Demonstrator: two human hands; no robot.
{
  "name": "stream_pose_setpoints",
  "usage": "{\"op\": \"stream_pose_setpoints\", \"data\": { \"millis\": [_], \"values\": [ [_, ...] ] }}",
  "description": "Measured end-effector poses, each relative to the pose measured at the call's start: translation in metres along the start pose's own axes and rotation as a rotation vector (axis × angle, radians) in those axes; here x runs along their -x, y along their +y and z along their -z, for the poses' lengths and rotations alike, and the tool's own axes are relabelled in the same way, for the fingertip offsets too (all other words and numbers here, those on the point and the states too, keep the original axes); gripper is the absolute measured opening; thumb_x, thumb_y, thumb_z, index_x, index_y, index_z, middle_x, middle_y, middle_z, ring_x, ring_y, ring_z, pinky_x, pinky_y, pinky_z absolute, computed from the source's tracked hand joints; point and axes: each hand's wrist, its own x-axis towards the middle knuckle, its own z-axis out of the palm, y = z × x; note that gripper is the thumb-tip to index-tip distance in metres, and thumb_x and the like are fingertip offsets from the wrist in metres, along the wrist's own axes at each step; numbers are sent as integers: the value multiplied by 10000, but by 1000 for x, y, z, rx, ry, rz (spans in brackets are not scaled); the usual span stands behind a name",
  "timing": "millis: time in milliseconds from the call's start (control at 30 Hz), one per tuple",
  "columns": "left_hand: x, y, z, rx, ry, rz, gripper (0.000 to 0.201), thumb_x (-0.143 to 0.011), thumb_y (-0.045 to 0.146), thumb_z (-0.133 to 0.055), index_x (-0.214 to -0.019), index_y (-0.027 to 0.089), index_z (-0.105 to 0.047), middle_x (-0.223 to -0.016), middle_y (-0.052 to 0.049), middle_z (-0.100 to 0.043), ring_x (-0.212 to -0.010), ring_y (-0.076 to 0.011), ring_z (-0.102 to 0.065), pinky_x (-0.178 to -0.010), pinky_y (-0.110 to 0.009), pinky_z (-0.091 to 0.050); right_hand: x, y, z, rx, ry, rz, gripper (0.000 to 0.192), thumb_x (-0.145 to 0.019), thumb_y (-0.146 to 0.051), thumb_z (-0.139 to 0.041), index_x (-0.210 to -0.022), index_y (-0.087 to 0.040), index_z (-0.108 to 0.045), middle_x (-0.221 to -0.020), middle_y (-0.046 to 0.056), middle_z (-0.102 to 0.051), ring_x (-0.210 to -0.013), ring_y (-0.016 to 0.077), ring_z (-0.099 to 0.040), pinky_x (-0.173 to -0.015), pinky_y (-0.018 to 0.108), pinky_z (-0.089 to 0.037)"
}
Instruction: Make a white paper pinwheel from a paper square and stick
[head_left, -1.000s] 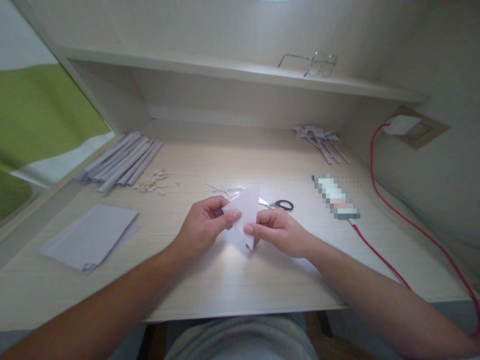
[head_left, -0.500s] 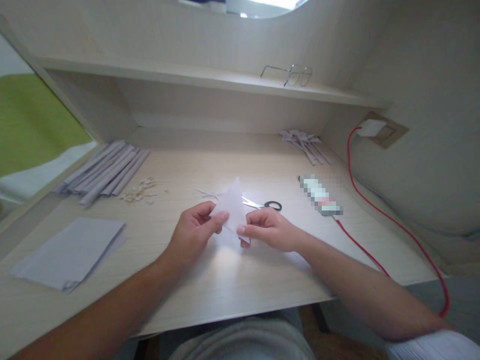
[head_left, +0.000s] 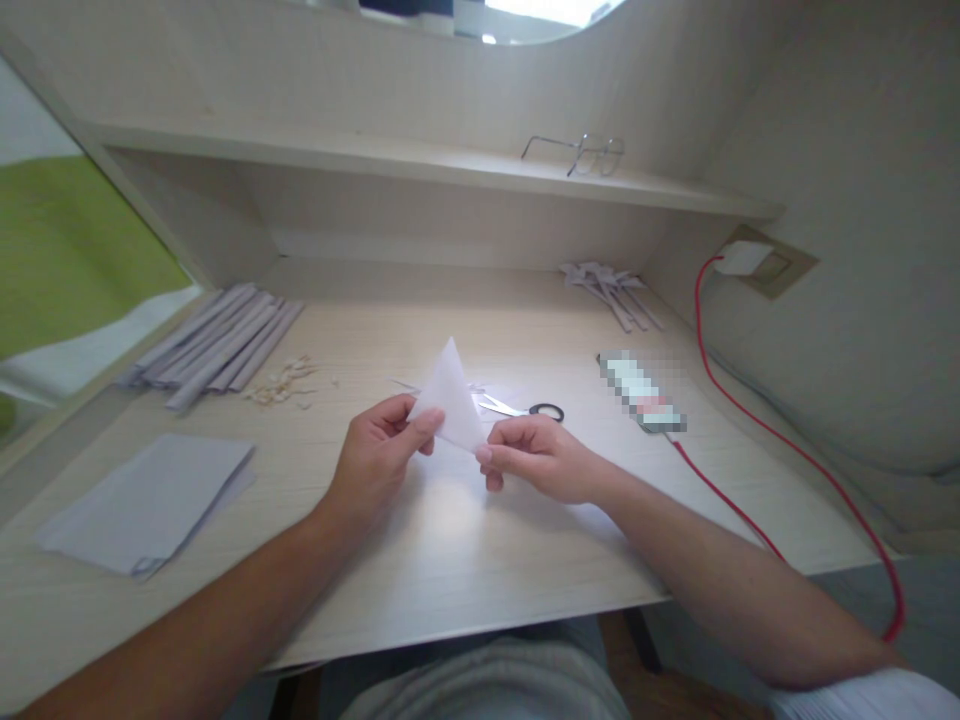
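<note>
1. Here, at the centre of the frame, both hands are holding a folded white paper triangle point(head_left: 448, 400) just above the tabletop point(head_left: 465, 560).
2. The left hand point(head_left: 375, 460) is pinching the triangle's lower left corner, thumb on the near face and fingers closed behind it.
3. The right hand point(head_left: 536, 458) is gripping the lower right corner between thumb and curled fingers, so both hands are closed on the paper.
4. The triangle is standing nearly upright, its apex pointing toward the top of the frame and its base running left to right between the two hands; each hand is equally near it.
5. Just behind the right hand, black-handled scissors point(head_left: 529, 409) are lying flat beside thin paper slivers.
6. At the lower left, a stack of paper sheets point(head_left: 146, 500) is resting; at the left, rolled paper tubes point(head_left: 217, 342) are lying side by side, with small scraps point(head_left: 281, 382) near them.
7. At the right, a red cable point(head_left: 757, 395) is running to a wall socket, and spectacles point(head_left: 581, 152) are sitting on the shelf above.
</note>
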Motion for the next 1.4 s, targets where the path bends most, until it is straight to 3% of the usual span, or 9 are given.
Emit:
{"op": "stream_pose_setpoints", "data": {
  "millis": [100,300,567,1100,1400],
  "values": [
    [1,3,-1,28,-70,8,315,-875,317,-693,-618,172,-583,-636,27,-555,-637,-123,-493,-636,-255,-378,0,2,1,-11,2,16,358,-951,-450,-633,-754,-160,-707,-730,27,-703,-677,138,-600,-684,270,-447],
    [3,6,-6,16,-225,75,244,-833,316,-725,-662,164,-642,-603,28,-562,-594,-117,-484,-579,-241,-365,0,5,0,-85,186,93,347,-951,-401,-640,-707,-157,-668,-705,7,-636,-660,126,-557,-646,259,-416],
    [4,3,-5,5,-311,98,279,-852,337,-702,-655,155,-625,-615,28,-556,-591,-106,-475,-569,-232,-351,-1,7,2,-84,203,129,344,-955,-327,-627,-661,-153,-665,-688,2,-657,-652,116,-582,-646,251,-412],
    [3,-2,-2,10,-434,160,284,-845,372,-722,-692,150,-634,-632,32,-529,-602,-105,-451,-571,-241,-308,1,5,3,-107,311,120,365,-964,-351,-623,-657,-164,-683,-647,-5,-642,-642,125,-569,-647,264,-416],
    [3,-2,-1,12,-447,191,273,-830,370,-731,-687,154,-644,-615,34,-530,-585,-103,-458,-551,-230,-319,1,1,5,-122,381,105,388,-965,-308,-607,-620,-166,-710,-598,-10,-621,-606,118,-533,-638,271,-394]
  ]
}}
